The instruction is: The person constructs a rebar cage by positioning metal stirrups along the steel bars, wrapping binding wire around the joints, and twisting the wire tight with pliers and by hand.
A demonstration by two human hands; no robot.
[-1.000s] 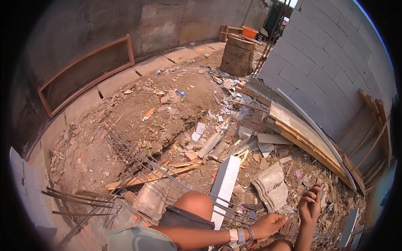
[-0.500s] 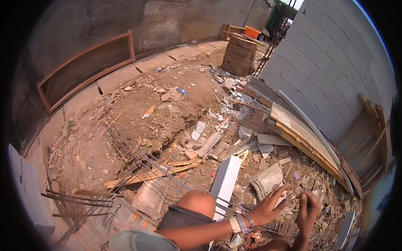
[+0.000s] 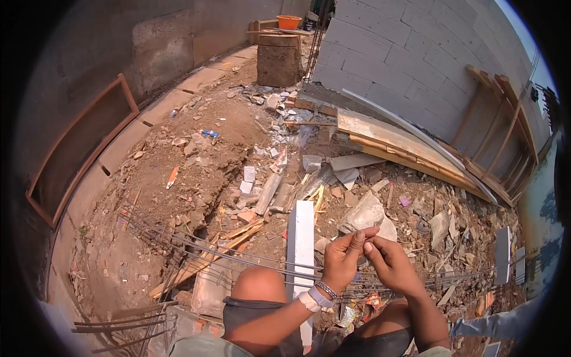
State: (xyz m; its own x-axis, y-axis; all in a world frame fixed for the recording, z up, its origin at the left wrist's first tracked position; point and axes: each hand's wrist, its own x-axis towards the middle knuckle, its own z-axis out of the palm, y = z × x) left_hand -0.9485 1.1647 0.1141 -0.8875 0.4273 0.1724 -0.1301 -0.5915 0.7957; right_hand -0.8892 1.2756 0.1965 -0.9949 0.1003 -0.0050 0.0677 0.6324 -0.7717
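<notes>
The rubble-strewn ground (image 3: 229, 152) is bounded along its left edge by a dark, stained wall (image 3: 89, 71), skirted by pale slabs (image 3: 126, 146); a wooden frame (image 3: 129, 93) is leaned there. The right side is closed by a grey block wall (image 3: 404, 65), with boards (image 3: 380, 131) laid near its foot. Everything is lit by bright daylight.

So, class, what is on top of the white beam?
Rods cross over the beam, contact unclear. The left forearm covers part of it; whatever lies there cannot be seen.
</notes>
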